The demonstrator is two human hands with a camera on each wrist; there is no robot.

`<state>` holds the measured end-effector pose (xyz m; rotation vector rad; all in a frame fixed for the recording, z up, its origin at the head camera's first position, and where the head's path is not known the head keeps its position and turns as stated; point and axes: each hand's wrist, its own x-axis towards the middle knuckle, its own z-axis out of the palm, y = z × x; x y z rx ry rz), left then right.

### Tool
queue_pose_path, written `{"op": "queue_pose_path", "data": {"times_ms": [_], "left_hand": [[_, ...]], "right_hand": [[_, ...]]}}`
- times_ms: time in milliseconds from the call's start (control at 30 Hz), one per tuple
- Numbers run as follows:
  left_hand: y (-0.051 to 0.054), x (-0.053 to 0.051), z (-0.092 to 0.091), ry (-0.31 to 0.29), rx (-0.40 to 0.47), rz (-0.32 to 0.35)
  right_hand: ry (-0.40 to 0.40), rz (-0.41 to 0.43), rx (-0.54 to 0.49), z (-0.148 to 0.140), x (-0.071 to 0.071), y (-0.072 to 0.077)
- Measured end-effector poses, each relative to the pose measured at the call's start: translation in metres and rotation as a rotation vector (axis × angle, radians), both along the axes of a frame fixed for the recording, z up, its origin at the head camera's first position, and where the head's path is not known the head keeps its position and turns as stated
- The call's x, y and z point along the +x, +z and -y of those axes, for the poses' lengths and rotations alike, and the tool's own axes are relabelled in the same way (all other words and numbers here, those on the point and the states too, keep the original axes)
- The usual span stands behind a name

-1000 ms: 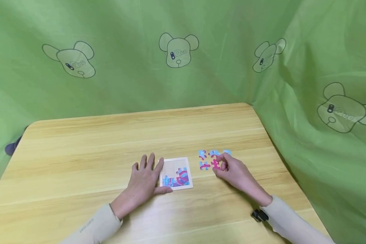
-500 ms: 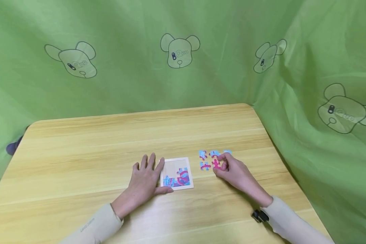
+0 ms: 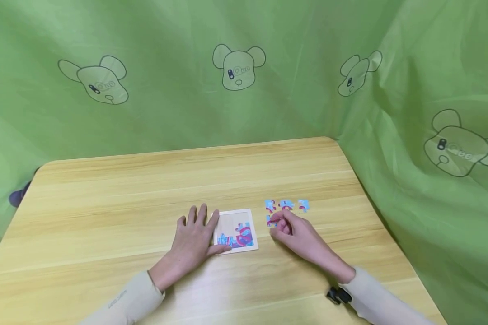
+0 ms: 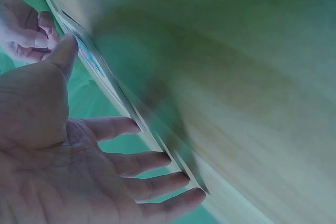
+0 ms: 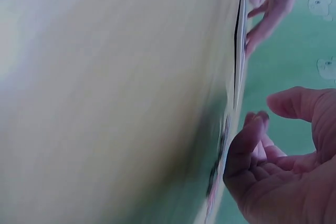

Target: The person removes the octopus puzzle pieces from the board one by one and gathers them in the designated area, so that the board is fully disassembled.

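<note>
Flat on the table, the square puzzle frame (image 3: 255,232) holds joined blue, pink and purple pieces (image 3: 244,237) along its bottom and lower right; bare backing shows above them. My left hand (image 3: 191,239) is spread at its left side, index fingertip at the upper left edge and thumb over the bottom rim. Right of the frame, my right hand (image 3: 302,234) has thumb and index apart around a blue and pink piece (image 3: 269,220), without visibly pinching it. In the right wrist view, nothing shows between thumb and fingers of that hand (image 5: 289,166).
Three loose pieces lie in a row beyond my right hand: left (image 3: 270,206), middle (image 3: 286,205) and right (image 3: 303,205). The wooden table (image 3: 146,189) meets green curtains (image 3: 166,108) printed with bear heads at its back and right.
My right hand has moved left, from the pink piece to the blue and pink one; the pink piece is now out of sight. My left thumb has shifted slightly up onto the frame.
</note>
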<state>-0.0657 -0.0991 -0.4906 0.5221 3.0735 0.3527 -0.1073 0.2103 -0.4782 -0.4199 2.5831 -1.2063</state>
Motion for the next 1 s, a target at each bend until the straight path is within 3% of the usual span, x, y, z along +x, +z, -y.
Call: {"op": "queue_pose_path", "data": {"times_ms": [367, 500, 700, 1000], "left_hand": [[0.0, 0.0, -0.001, 0.001, 0.002, -0.03], [0.0, -0.001, -0.001, 0.0, -0.002, -0.042], [0.002, -0.001, 0.0, 0.004, -0.018, -0.073], [0.005, -0.002, 0.0, 0.018, -0.004, -0.022]], "right_hand": [[0.167, 0.187, -0.137, 0.04, 0.007, -0.006], [0.18, 0.218, -0.158, 0.048, 0.009, -0.006], [0.177, 0.198, -0.129, 0.055, 0.006, -0.001], [0.2, 0.283, -0.136, 0.061, 0.002, -0.001]]}}
